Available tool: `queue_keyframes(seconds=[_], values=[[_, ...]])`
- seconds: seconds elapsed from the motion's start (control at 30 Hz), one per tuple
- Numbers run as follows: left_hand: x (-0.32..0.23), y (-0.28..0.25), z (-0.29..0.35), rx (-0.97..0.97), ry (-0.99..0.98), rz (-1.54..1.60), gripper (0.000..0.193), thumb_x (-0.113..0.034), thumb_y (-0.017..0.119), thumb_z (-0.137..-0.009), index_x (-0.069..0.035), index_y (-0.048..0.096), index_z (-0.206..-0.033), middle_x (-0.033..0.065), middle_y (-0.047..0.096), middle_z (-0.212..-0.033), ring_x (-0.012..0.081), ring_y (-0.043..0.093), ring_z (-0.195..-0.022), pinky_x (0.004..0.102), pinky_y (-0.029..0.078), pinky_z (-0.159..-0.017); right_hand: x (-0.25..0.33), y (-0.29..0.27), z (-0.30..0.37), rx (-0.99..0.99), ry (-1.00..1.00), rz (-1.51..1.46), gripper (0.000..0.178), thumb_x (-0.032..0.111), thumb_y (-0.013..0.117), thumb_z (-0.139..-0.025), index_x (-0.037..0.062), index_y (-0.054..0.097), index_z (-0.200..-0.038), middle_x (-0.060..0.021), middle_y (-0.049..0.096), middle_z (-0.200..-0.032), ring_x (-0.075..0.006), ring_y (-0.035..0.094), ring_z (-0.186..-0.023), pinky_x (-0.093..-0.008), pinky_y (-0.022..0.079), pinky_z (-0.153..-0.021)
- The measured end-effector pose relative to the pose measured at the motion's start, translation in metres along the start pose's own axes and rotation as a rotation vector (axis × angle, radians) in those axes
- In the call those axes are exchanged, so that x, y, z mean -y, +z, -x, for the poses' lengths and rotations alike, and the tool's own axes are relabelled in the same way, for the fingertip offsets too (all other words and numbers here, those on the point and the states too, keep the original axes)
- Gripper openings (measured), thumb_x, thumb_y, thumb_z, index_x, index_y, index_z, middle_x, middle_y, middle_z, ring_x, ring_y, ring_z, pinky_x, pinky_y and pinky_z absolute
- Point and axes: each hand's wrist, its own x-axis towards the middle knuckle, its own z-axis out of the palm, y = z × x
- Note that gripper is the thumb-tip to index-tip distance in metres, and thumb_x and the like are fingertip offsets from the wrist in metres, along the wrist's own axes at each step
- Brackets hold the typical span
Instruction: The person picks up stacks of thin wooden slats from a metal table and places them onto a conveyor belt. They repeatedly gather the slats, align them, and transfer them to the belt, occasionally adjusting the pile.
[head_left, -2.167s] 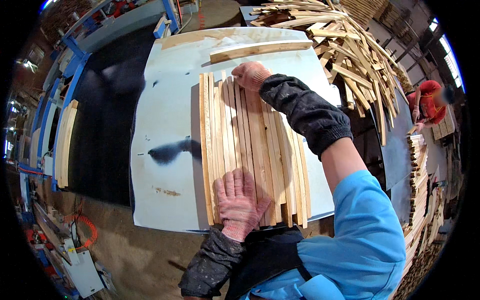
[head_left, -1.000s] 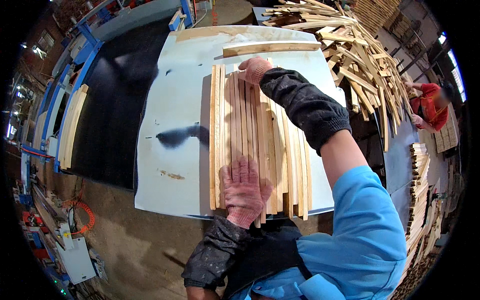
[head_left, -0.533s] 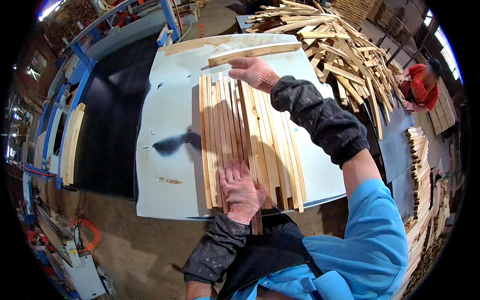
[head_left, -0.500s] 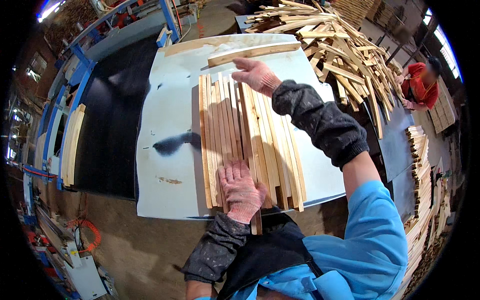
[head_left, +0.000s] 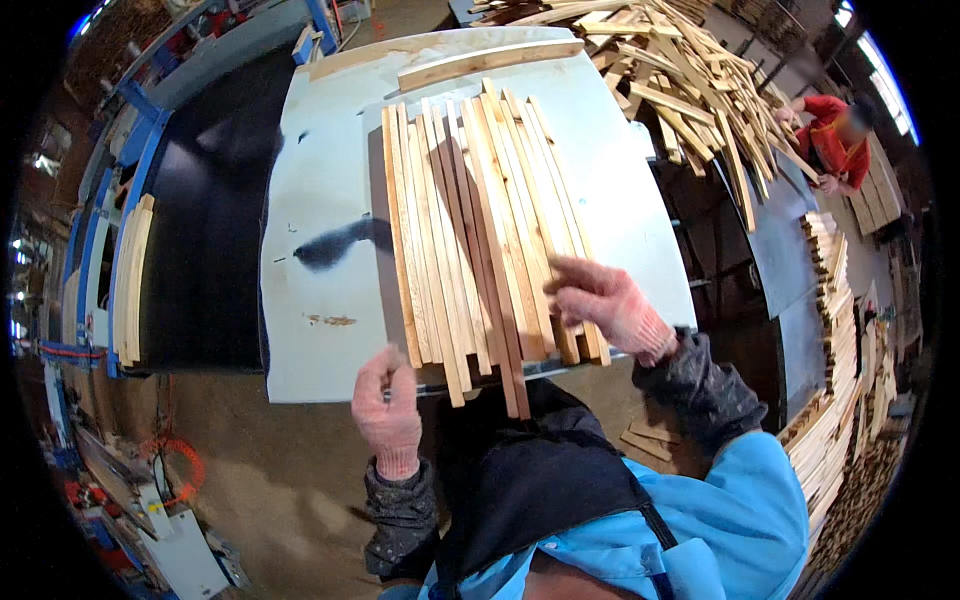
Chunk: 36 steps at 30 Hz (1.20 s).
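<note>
A row of pale wooden slats (head_left: 430,240) lies side by side on a light blue-grey tabletop (head_left: 330,180), their ends uneven. A darker slat (head_left: 490,290) in the middle sticks out past the table's near edge. My left hand (head_left: 386,415), in a pinkish knit glove, hangs off the near edge, left of the slats. Its fingers are loosely curled with a dark gap between them and nothing plainly held. My right hand (head_left: 610,305), gloved alike, is over the near right part of the row with fingers stretched and apart. Whether it touches the wood, I cannot tell.
A single wooden board (head_left: 490,64) lies crosswise at the table's far end. Beyond, at the right, rises a heap of loose slats (head_left: 680,80), with a person in red (head_left: 835,145) beside it. A black belt surface (head_left: 210,230) with a blue frame stands at the left.
My left hand has come off the slats and moved left, past the near edge. My right hand has come back from their far end to the near right. The view has shifted a little.
</note>
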Motion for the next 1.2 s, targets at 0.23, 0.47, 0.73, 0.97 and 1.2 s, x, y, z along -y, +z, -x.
queue_keyframes(seconds=[0.23, 0.47, 0.73, 0.97, 1.2], values=[[0.045, -0.029, 0.049, 0.416, -0.293, 0.035, 0.025, -0.023, 0.076, -0.099, 0.000, 0.075, -0.108, 0.0048, 0.072, -0.089, 0.0128, 0.066, -0.085, 0.0305, 0.055, -0.080, -0.125, 0.090, 0.098, -0.348, 0.324, 0.037, 0.059, 0.030, 0.075, -0.102, -0.0031, 0.060, -0.149, -0.0150, 0.075, -0.122, -0.0193, 0.072, -0.107, -0.0339, 0.060, -0.095], [0.054, 0.010, 0.048, 0.629, -0.768, 0.575, 0.032, -0.032, 0.073, -0.105, -0.003, 0.065, -0.115, 0.0027, 0.066, -0.101, 0.0163, 0.071, -0.089, 0.0346, 0.062, -0.082, -0.177, 0.146, 0.065, -0.530, -0.007, 0.146, 0.076, 0.030, 0.078, -0.101, -0.0042, 0.045, -0.159, -0.0219, 0.066, -0.143, -0.0255, 0.066, -0.126, -0.0351, 0.053, -0.109], [0.053, 0.009, 0.048, 0.608, -0.886, 0.738, 0.033, -0.033, 0.075, -0.103, -0.005, 0.065, -0.116, 0.0064, 0.070, -0.103, 0.0196, 0.073, -0.088, 0.0347, 0.064, -0.080, -0.154, 0.163, 0.058, -0.490, 0.050, -0.325, 0.072, 0.023, 0.077, -0.100, 0.0038, 0.045, -0.161, -0.0029, 0.069, -0.105, -0.0096, 0.061, -0.082, -0.0256, 0.052, -0.065], [0.054, 0.013, 0.046, 0.505, -0.804, 0.693, 0.032, -0.037, 0.071, -0.107, -0.006, 0.065, -0.104, 0.0048, 0.070, -0.090, 0.0133, 0.071, -0.075, 0.0268, 0.058, -0.063, -0.124, 0.171, 0.096, -0.524, -0.063, -0.447, 0.073, 0.017, 0.072, -0.101, 0.0083, 0.042, -0.167, -0.0009, 0.067, -0.096, -0.0080, 0.059, -0.076, -0.0244, 0.051, -0.065], [0.070, 0.002, 0.060, 0.703, -0.831, 0.741, 0.035, -0.036, 0.070, -0.107, -0.001, 0.067, -0.108, 0.0115, 0.075, -0.102, 0.0172, 0.074, -0.084, 0.0309, 0.061, -0.071, -0.117, 0.133, 0.143, -0.465, -0.162, -0.514, 0.080, 0.029, 0.074, -0.100, 0.0057, 0.037, -0.167, -0.0064, 0.068, -0.117, -0.0132, 0.067, -0.092, -0.0280, 0.056, -0.077]])
